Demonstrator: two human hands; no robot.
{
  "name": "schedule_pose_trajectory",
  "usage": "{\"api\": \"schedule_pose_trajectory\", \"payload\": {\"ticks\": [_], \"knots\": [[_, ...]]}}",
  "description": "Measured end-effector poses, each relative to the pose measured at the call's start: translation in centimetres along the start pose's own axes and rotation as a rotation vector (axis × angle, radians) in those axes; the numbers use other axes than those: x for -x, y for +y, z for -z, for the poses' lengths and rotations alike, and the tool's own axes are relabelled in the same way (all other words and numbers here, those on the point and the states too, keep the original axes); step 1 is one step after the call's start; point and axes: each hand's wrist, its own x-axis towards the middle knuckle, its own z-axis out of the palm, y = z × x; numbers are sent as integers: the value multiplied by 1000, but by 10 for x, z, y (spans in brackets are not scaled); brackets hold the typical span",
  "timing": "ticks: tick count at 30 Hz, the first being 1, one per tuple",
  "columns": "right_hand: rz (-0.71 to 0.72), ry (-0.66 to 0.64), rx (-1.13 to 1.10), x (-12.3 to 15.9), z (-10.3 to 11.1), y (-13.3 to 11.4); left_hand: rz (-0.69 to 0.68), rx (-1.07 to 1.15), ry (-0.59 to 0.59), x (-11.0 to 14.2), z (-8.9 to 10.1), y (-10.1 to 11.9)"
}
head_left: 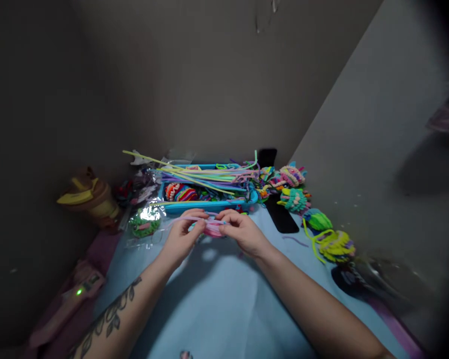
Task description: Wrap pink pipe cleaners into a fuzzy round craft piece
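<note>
Left hand: my left hand (183, 233) pinches the pink pipe cleaner (213, 227) at frame centre.
Right hand: my right hand (243, 232) grips its other end.
Behind: blue tray (209, 205) of pipe cleaners.

A pale blue cloth (224, 299) covers the table beneath a bright blue tray (209, 205) of yellow, lilac and green pipe cleaners (205, 175). At three o'clock lie multicoloured woven pieces (294, 199), one lime-yellow (336, 245). A pink piece (213, 228) sits between the hands; the left forearm (108, 314) bears a dark leaf tattoo.
</note>
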Motion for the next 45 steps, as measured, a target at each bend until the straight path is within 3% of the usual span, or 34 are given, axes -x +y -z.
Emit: {"api": "schedule_pose_trajectory", "payload": {"ticks": [5,11,14,20,26,37,45], "knots": [[-38,8,-21,30,-5,22,52,-44,-27,24,-2,-6],[-26,-29,-18,43,-15,43,133,18,-25,33,1,-22],[-19,-77,-9,43,-16,47,135,22,-49,32,3,-28],[-59,-101,-18,42,-10,47,164,-38,-218,30,9,-31],[-85,-98,-59,42,-4,46,213,55,-192,34,3,-32],[-182,-33,-301,44,6,45,265,132,-245,30,8,-36],[-402,-86,-662,49,3,39,223,101,-349,32,16,-30]]}}
